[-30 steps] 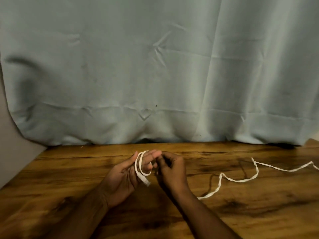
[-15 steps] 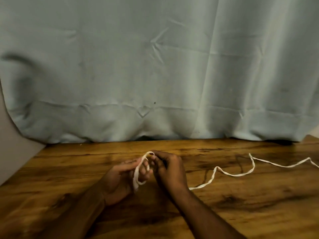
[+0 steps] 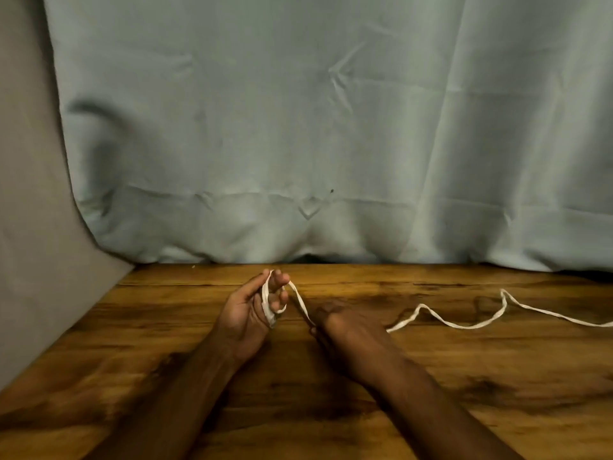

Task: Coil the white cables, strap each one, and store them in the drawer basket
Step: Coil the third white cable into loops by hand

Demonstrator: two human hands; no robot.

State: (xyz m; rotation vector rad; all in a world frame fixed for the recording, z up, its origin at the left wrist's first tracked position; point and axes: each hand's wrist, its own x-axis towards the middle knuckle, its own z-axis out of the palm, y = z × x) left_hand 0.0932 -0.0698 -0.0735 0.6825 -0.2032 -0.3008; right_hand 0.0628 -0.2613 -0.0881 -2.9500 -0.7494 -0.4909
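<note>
Head view, forward and down (close) over table (image 3: 431,410)

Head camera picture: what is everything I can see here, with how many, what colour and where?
white cable: one, white, wound around the left fingers, then running through the right hand and snaking across the table to the right edge of the picture.
table: one, brown wood with dark grain, filling the lower part of the picture.
cloth backdrop: one, pale blue-grey, creased, hanging behind the table's far edge.
wall: one, beige-grey, at the left.
left hand: one, palm up above the table, loops of cable around its fingers.
right hand: one, beside the left hand, pinching the cable.
</note>
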